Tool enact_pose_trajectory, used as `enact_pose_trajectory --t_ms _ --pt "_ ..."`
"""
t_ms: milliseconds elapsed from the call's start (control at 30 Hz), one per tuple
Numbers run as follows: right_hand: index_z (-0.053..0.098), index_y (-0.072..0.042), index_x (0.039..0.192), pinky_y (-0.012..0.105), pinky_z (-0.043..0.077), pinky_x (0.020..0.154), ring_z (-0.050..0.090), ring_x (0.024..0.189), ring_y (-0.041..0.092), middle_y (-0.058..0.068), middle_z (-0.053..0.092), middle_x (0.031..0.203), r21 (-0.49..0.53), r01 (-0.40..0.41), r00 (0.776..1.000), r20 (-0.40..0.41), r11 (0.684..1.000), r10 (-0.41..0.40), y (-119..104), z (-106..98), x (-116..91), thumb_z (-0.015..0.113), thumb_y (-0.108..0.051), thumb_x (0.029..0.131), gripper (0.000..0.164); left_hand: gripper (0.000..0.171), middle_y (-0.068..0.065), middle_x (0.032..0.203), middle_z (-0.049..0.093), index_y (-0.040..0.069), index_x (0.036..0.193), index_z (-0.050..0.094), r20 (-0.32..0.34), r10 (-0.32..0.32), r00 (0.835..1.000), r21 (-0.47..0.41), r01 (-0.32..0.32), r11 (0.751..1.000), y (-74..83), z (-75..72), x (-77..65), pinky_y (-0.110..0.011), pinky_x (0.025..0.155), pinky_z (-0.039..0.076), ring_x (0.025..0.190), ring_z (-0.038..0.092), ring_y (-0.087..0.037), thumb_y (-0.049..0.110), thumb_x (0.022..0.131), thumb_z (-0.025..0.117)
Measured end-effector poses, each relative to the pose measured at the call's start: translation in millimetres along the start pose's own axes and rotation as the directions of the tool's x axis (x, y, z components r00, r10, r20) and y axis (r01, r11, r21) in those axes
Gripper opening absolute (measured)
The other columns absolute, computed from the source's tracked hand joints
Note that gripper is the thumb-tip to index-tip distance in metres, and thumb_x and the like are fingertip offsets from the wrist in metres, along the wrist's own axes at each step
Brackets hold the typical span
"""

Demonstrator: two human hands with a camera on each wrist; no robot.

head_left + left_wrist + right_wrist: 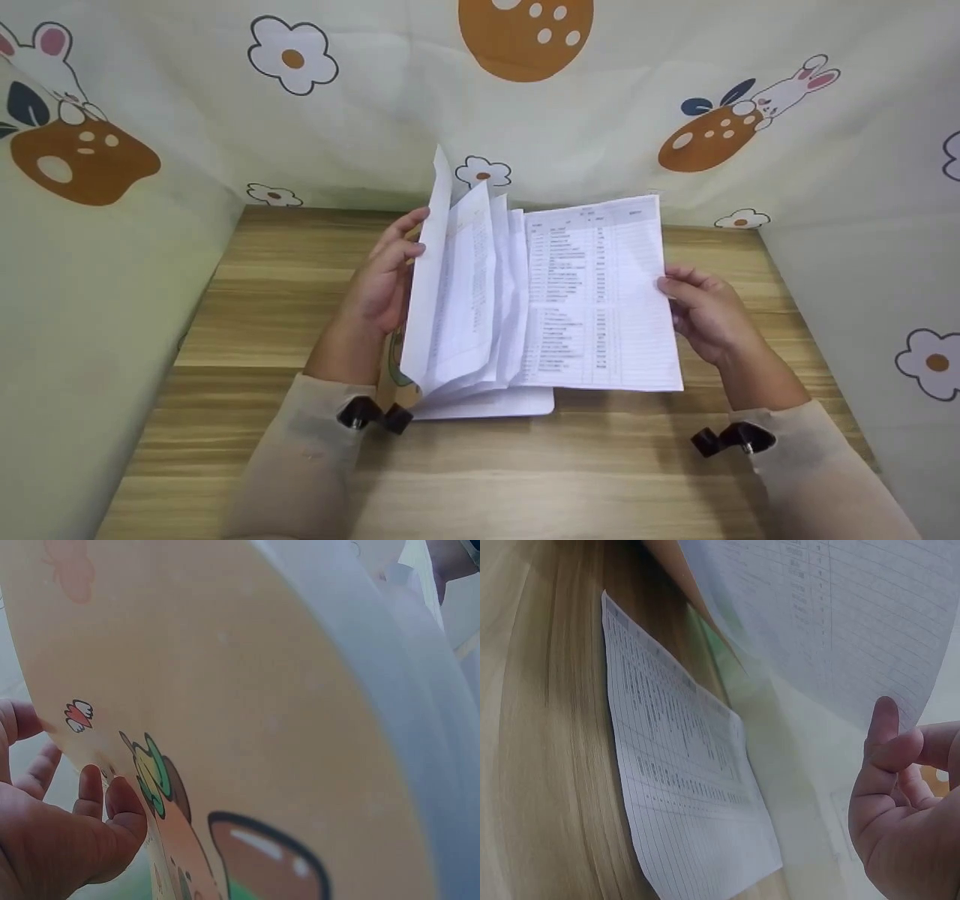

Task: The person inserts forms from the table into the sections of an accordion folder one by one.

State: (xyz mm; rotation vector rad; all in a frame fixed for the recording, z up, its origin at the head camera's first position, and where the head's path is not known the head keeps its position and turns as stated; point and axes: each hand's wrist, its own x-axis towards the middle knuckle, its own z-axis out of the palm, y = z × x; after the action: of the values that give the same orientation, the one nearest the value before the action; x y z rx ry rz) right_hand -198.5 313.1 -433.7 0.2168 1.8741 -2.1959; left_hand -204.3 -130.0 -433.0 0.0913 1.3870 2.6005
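Note:
A notebook (465,292) with several white pages fanned upright stands partly open over the table. My left hand (375,285) holds its left side, fingertips at the edge of the raised page. In the left wrist view the tan cover (195,697) carries cartoon prints, and the left hand's fingers reach its edge. A printed sheet (637,300) with rows and columns of text spreads to the right. My right hand (705,311) pinches that sheet's right edge between thumb and fingers. Beneath the pages, a white rounded corner (525,405) of the notebook shows.
The wood-grain table (480,480) runs up to a patterned cloth (390,127) with flowers and rabbits, which closes in the back and sides. In the right wrist view, another printed sheet (682,757) lies low over the table.

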Motion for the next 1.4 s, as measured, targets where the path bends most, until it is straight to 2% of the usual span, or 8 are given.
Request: enact_pose_trajectory --t_ms 367,633,967,1133,1400 --pt "0.07 -0.016 0.109 0.025 0.061 0.067 0.073 0.081 0.01 -0.003 0.077 0.094 -0.019 0.0 1.0 0.007 1.0 0.0 3 16 -3 0.066 -0.01 0.105 0.009 0.051 -0.009 0.135 0.06 0.022 0.149 0.052 0.033 -0.002 0.999 -0.004 0.002 1.0 0.7 -1.5 -1.5 -0.034 0.086 0.056 0.11 0.065 -0.026 0.007 0.1 0.046" --pt "0.066 -0.013 0.114 0.025 0.061 0.067 0.074 0.08 0.01 -0.002 0.077 0.094 0.0 -0.013 1.0 -0.012 1.0 0.013 2 19 7 0.066 -0.011 0.105 0.009 0.052 -0.007 0.13 0.063 0.021 0.149 0.052 0.021 0.0 1.0 -0.006 0.0 1.0 -0.4 -1.8 -0.8 -0.034 0.084 0.057 0.106 0.067 -0.025 0.007 0.1 0.046" --pt "0.065 -0.014 0.117 0.026 0.062 0.068 0.075 0.082 0.012 -0.004 0.076 0.097 -0.031 -0.025 1.0 0.013 0.999 0.025 7 30 14 0.064 -0.011 0.106 0.012 0.052 -0.004 0.127 0.065 0.022 0.151 0.05 0.019 -0.015 1.0 -0.002 0.015 1.0 -0.4 -1.8 -0.5 -0.034 0.083 0.057 0.107 0.066 -0.025 0.007 0.101 0.045" --pt "0.065 -0.016 0.113 0.025 0.06 0.069 0.073 0.081 0.011 -0.005 0.073 0.096 -0.043 -0.041 0.999 0.009 0.998 0.041 10 34 15 0.066 -0.011 0.105 0.01 0.053 -0.007 0.129 0.064 0.022 0.151 0.051 0.009 -0.017 1.0 0.004 0.017 1.0 -0.6 -1.4 -0.2 -0.034 0.084 0.057 0.106 0.066 -0.025 0.007 0.101 0.045" --pt "0.066 -0.018 0.107 0.02 0.053 0.063 0.067 0.069 0.008 -0.008 0.069 0.089 -0.051 -0.058 0.998 0.019 0.997 0.059 14 44 18 0.066 -0.009 0.104 0.01 0.054 -0.012 0.142 0.056 0.021 0.15 0.05 0.034 -0.003 0.999 -0.019 0.003 1.0 -1.3 -1.2 -0.7 -0.035 0.087 0.055 0.111 0.063 -0.026 0.005 0.099 0.044"
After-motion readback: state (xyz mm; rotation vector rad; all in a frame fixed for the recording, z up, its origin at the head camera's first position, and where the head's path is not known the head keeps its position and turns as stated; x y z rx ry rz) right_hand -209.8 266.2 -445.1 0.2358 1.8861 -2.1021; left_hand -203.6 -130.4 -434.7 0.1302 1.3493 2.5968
